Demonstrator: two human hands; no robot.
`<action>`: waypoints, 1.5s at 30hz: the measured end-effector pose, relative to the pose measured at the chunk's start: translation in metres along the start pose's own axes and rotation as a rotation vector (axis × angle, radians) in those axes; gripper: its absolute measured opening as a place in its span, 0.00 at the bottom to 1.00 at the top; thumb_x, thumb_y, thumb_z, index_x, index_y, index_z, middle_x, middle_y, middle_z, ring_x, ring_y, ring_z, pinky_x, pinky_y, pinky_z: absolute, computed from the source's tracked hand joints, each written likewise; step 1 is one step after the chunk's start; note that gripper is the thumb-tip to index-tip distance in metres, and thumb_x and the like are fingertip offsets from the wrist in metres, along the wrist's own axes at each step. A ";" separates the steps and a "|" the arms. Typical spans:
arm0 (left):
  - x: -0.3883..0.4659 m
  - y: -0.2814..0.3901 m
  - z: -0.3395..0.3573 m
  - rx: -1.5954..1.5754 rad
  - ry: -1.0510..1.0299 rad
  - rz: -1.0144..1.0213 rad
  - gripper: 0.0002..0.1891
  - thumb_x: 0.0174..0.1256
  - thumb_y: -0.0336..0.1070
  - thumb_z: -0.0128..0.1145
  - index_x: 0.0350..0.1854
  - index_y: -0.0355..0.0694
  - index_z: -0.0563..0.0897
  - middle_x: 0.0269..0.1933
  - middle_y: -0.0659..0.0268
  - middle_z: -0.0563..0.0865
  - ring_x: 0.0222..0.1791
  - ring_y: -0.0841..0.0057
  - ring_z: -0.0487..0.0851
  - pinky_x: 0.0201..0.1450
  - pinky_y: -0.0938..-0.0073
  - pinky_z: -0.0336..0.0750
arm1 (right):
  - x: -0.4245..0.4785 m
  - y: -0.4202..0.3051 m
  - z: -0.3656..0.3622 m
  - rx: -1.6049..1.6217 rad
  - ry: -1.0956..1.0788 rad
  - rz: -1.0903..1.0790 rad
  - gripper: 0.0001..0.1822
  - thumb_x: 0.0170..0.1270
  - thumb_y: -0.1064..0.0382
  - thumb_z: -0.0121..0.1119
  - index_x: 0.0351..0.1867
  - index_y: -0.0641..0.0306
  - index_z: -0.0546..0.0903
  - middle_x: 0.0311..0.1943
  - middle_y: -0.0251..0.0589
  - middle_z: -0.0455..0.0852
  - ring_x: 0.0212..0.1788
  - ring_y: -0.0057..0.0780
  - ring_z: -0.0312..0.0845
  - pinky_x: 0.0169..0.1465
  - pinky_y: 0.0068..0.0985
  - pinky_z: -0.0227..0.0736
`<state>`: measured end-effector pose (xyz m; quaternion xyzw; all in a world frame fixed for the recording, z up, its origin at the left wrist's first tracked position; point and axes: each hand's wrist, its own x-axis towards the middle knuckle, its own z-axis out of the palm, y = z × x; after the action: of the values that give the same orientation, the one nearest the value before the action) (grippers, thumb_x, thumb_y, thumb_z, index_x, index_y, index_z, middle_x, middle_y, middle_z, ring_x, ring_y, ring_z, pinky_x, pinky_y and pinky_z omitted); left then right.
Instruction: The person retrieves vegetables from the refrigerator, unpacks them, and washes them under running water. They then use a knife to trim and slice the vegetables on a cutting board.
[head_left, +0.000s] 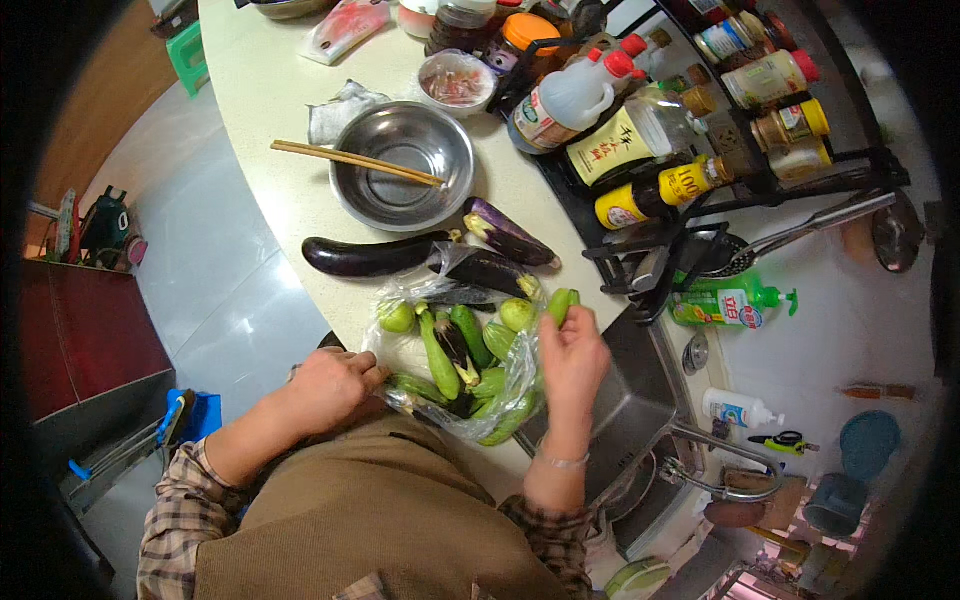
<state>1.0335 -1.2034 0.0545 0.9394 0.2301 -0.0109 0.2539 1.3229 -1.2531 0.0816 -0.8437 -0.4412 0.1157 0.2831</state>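
Observation:
A clear plastic bag lies open at the counter's near edge, full of green vegetables and small eggplants. My left hand pinches the left rim of this bag. In my right hand, at the bag's right side, is a green vegetable, gripped between thumb and fingers. Just beyond the bag rest a long dark eggplant, another eggplant partly under the plastic, and a shorter purple one. A steel bowl stands behind them, with wooden chopsticks across its rim.
On the right are a steel sink with a faucet, a green soap bottle and scissors. A black rack holds sauce bottles. A film-covered bowl and a cloth lie near the steel bowl.

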 end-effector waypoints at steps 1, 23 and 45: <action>0.002 0.001 0.000 0.004 0.004 0.014 0.19 0.54 0.43 0.58 0.46 0.39 0.80 0.31 0.63 0.80 0.31 0.65 0.83 0.33 0.66 0.78 | 0.013 0.018 -0.001 -0.049 0.024 0.048 0.14 0.54 0.57 0.66 0.36 0.63 0.80 0.26 0.46 0.82 0.32 0.42 0.80 0.32 0.36 0.72; -0.015 -0.004 -0.005 -0.198 0.120 0.295 0.12 0.52 0.37 0.54 0.38 0.44 0.84 0.35 0.66 0.80 0.33 0.69 0.82 0.35 0.67 0.76 | -0.067 -0.052 0.050 -0.095 -0.791 -0.571 0.18 0.59 0.54 0.61 0.44 0.64 0.79 0.32 0.46 0.83 0.34 0.47 0.81 0.37 0.36 0.76; -0.011 -0.004 -0.007 -0.285 0.327 0.203 0.14 0.44 0.32 0.57 0.36 0.39 0.83 0.36 0.66 0.82 0.33 0.65 0.81 0.37 0.67 0.76 | -0.056 -0.020 0.017 0.040 -0.468 -0.302 0.05 0.59 0.65 0.60 0.36 0.62 0.81 0.32 0.47 0.83 0.31 0.45 0.80 0.33 0.34 0.74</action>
<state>1.0213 -1.2016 0.0607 0.9017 0.1718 0.1994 0.3431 1.2690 -1.2834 0.0757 -0.7128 -0.6132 0.2726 0.2040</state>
